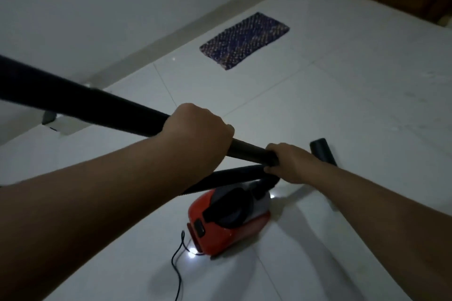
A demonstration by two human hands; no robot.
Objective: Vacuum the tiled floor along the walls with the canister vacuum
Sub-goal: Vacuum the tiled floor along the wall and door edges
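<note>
Head view: dim room, white tiled floor (342, 105), wall (73, 7) at left.
Left hand (198, 127): fingers wrapped round the black wand (85, 102), mid-length.
Right hand (291, 161): clasps the wand's near end.
Canister vacuum (227, 220): on the floor below the hands, cord (177, 264) trailing beside it.
Nozzle: out of frame left.
Risk: the cord may snag underfoot; the woven mat (244, 40) near the wall could get sucked up.
</note>
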